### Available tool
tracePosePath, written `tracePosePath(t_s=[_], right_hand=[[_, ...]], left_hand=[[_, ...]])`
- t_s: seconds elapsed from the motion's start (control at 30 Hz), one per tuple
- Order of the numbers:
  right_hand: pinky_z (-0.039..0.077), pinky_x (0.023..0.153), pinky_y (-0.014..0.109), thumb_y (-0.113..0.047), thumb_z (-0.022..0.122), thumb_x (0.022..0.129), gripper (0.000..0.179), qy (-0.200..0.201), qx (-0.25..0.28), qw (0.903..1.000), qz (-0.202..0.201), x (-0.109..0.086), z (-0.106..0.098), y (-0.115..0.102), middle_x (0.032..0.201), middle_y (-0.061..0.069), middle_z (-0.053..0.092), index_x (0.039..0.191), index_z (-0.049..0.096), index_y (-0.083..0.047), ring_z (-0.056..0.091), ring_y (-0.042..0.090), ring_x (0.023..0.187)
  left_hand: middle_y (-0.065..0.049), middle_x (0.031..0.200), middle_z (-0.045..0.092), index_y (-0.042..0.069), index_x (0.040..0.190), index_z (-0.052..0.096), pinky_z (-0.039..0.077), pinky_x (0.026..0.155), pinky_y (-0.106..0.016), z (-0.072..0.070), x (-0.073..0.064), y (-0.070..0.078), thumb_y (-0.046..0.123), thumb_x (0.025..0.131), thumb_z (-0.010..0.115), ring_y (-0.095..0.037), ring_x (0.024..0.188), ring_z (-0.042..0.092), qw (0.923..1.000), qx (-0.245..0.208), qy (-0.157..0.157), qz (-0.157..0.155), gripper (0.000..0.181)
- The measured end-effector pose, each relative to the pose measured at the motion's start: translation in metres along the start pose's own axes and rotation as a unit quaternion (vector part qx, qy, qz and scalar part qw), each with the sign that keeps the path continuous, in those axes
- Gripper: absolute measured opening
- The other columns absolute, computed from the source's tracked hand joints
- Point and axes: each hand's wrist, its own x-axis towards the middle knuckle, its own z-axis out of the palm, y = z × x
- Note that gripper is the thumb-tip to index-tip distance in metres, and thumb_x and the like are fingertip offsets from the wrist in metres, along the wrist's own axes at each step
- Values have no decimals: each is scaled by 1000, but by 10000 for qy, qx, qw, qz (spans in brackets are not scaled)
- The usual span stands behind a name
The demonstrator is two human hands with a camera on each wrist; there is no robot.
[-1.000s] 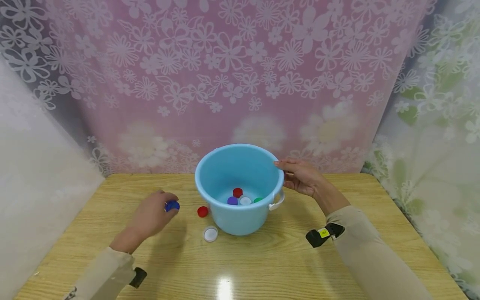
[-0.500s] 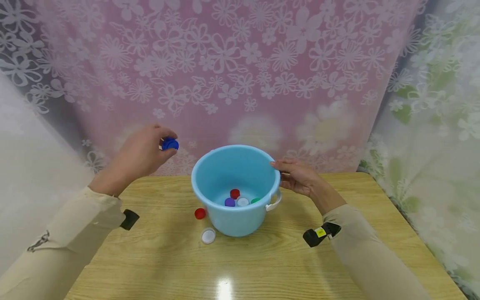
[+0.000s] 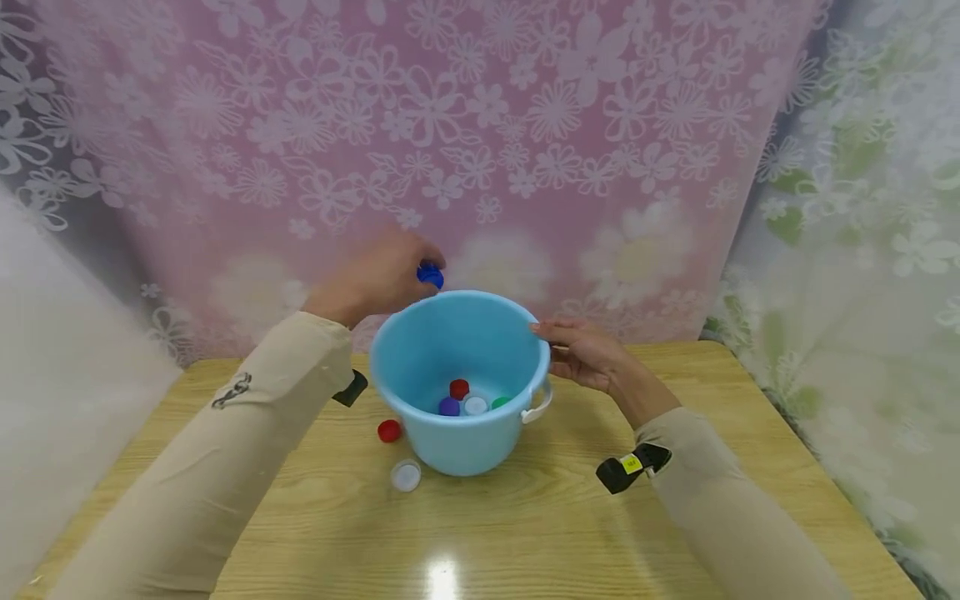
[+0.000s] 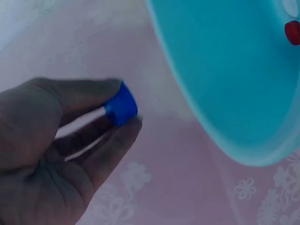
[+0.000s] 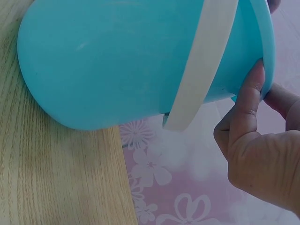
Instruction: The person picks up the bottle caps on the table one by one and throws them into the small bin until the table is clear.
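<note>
My left hand pinches a blue bottle cap between thumb and fingers, raised just beyond the far left rim of a light blue bucket. In the left wrist view the blue cap is held at the fingertips, apart from the bucket wall. My right hand grips the bucket's right rim; in the right wrist view the thumb and fingers close on that rim from both sides. Inside the bucket lie a red cap, a purple cap, a white cap and a partly hidden green cap.
On the wooden table left of the bucket lie another red cap and a white cap. A white handle hangs on the bucket's right side. A pink flowered curtain stands behind the table.
My left hand has lifted the blue cap from low over the table at the left, then carried it right towards the bucket. The right hand keeps its hold on the rim.
</note>
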Motion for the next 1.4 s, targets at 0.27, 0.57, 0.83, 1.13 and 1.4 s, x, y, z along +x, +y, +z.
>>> tracePosePath(t_s=[0.27,0.57,0.83,1.13,1.4], right_hand=[[57,69,26,-22,60,96,39,-26,73,10000,-54,1,2,-2,102,10,57,126,51,1,62,16,82],[57,69,26,-22,58,97,38,-56,140,9999,-50,1,2,-2,101,10,58,126,50,1,64,16,81],[57,68,26,-22,59,96,36,31,155,9999,-22,1,1,-1,100,10,59,124,52,0,64,16,80],[57,71,29,-23,60,96,39,24,119,9999,-2,0,0,1,103,12,60,125,51,1,66,18,82],[57,70,27,-23,60,96,40,-40,149,9999,-2,-3,-1,0,104,12,58,127,51,1,65,16,81]], left_hand=[[-10,119,62,7,128,60,50,92,-39,31,12,12,17,89,69,-27,105,59,9965,462,-700,49,41],[-10,121,60,6,128,60,49,92,-40,44,19,19,15,90,68,-26,105,59,9948,317,-951,161,40],[-8,121,60,8,129,59,50,91,-39,40,19,24,17,90,67,-26,105,58,9948,208,-970,211,41],[-8,127,56,10,135,53,47,95,-40,38,21,36,17,90,67,-26,113,55,9933,270,-1111,144,47],[-9,132,52,13,137,50,47,95,-41,36,18,35,21,91,66,-26,116,53,9945,479,-925,92,50]])
